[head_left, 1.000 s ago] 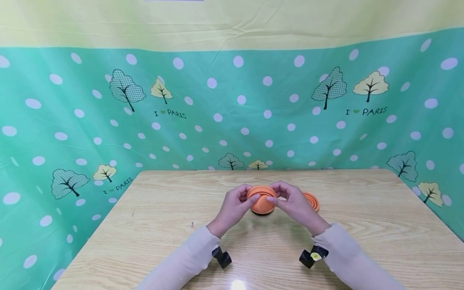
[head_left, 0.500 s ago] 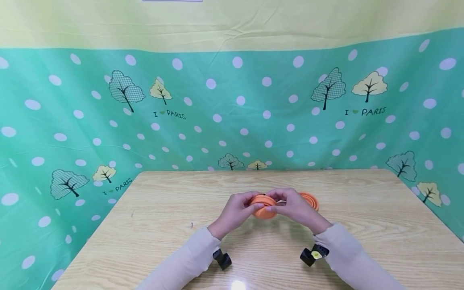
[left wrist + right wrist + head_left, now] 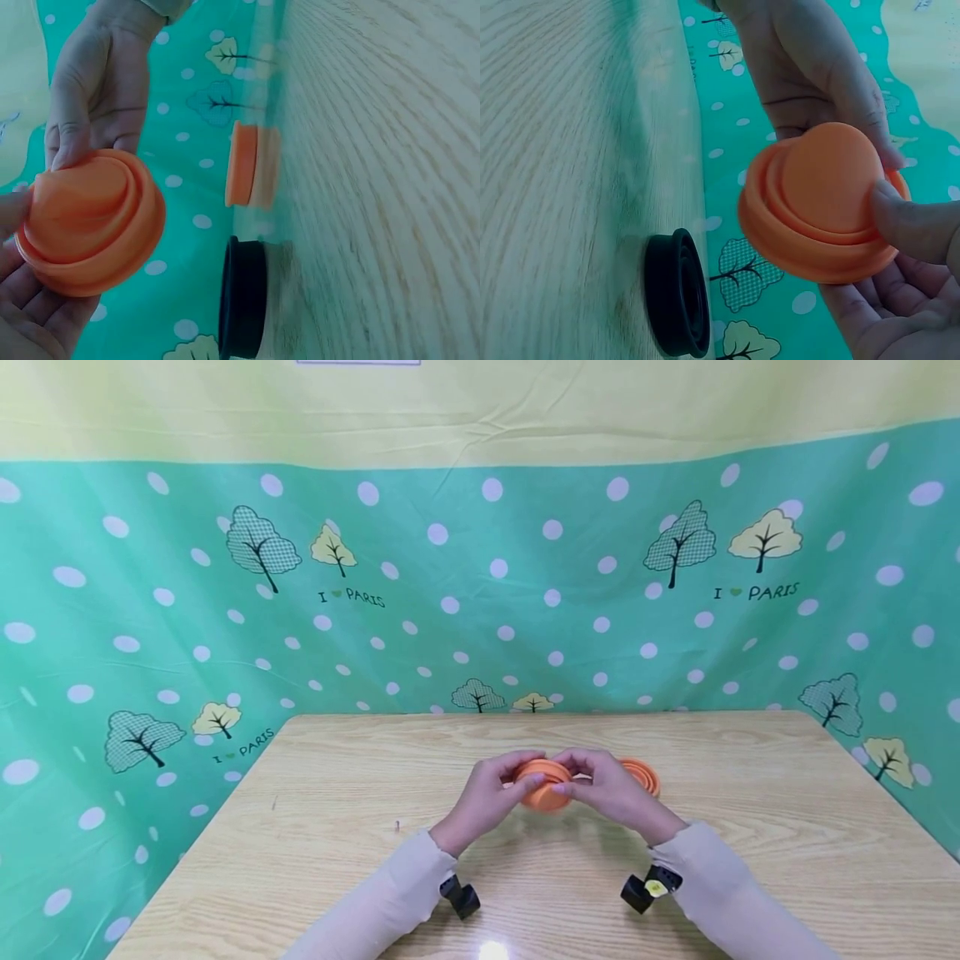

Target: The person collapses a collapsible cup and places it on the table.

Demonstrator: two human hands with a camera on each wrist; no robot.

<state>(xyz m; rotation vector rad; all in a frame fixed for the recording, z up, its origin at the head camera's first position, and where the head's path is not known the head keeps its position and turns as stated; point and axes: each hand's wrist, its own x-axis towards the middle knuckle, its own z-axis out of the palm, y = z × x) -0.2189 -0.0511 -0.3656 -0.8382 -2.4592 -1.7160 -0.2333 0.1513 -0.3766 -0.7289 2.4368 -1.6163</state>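
Both hands hold an orange collapsible silicone cup point(image 3: 545, 800) above the table. Its folded rings sit unevenly, and its round base bulges out at a slant, clearest in the right wrist view. My left hand point(image 3: 483, 793) grips one side, thumb on the cup's face and fingers behind the rim. Opposite it, my right hand point(image 3: 611, 785) pinches the cup with its thumb near the base point(image 3: 829, 180). A black collapsed cup point(image 3: 676, 292) rests on the table below; in the head view it is hidden behind the hands.
Another orange collapsed cup point(image 3: 645, 777) lies flat on the wooden table point(image 3: 345, 843), just beyond my right hand. A green dotted curtain point(image 3: 420, 635) hangs behind the table's far edge. Black wrist cameras point(image 3: 461, 897) sit under both forearms.
The orange cup has come slightly down and tilted between the hands since a second ago, and the thumbs have shifted on its face. A dark edge seen near it earlier is now covered.
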